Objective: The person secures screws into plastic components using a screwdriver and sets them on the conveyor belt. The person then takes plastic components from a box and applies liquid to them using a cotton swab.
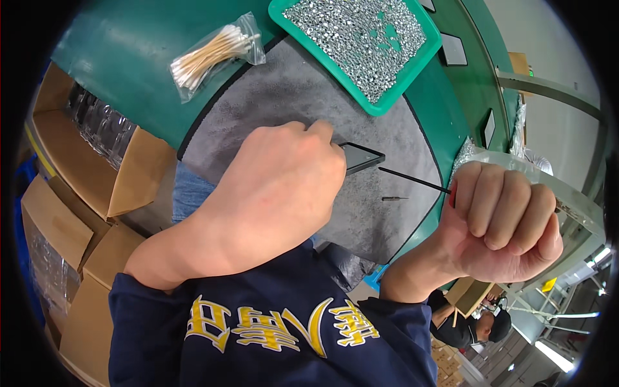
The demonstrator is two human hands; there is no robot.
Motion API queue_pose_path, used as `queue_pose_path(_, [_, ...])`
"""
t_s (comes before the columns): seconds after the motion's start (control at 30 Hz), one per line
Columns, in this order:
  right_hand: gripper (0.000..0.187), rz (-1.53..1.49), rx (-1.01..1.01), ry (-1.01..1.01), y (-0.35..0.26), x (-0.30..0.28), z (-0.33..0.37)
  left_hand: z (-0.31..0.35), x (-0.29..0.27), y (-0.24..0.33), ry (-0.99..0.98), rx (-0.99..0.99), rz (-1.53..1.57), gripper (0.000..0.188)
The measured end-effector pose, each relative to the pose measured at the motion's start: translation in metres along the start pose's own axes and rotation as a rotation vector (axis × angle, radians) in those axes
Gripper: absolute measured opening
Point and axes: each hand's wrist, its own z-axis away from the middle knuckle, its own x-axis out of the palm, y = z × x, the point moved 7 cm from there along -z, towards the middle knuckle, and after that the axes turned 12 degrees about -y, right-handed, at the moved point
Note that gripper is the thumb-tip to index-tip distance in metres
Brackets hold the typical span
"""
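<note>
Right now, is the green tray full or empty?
Partly full: silvery pieces cover most of the green tray, but bare green patches show.

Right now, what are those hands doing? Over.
Left hand holds black-edged panel. Right hand grips thin black rod, tip near panel. Loose metal bit on grey mat.

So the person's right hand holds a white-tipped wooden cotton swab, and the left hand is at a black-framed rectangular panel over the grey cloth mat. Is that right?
Not quite. What the right hand holds is wrong: the head view shows a thin, straight black rod there. The rest stands: the left hand is at the black-framed rectangular panel over the grey cloth mat.
</note>
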Motion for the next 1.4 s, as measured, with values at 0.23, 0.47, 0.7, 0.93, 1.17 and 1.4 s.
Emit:
queue_pose_path(0.23, [0.033,-0.036,0.017,-0.008,0.011,-0.006,-0.002,0.0,0.0,-0.001,-0.015,-0.013,-0.003,0.007])
queue_pose_path(0.47, [0.034,-0.026,0.036,-0.029,0.013,-0.002,-0.007,-0.002,0.003,0.002,-0.06,-0.008,-0.033,0.008])
queue_pose_path(0.7, [0.035,0.016,-0.022,0.065,0.013,0.006,-0.007,-0.003,0.008,0.007,-0.096,-0.028,-0.095,0.012])
queue_pose_path(0.93, [0.039,0.024,-0.166,0.083,0.015,-0.005,0.016,0.002,0.016,0.006,-0.125,-0.077,-0.168,0.021])
queue_pose_path(1.17, [0.04,0.137,-0.249,0.171,0.001,-0.015,0.049,-0.001,0.009,0.007,-0.109,-0.049,-0.146,0.028])
queue_pose_path(1.4, [0.038,0.183,-0.33,0.177,0.003,0.004,0.052,-0.006,0.003,0.0,-0.124,-0.05,-0.036,0.033])
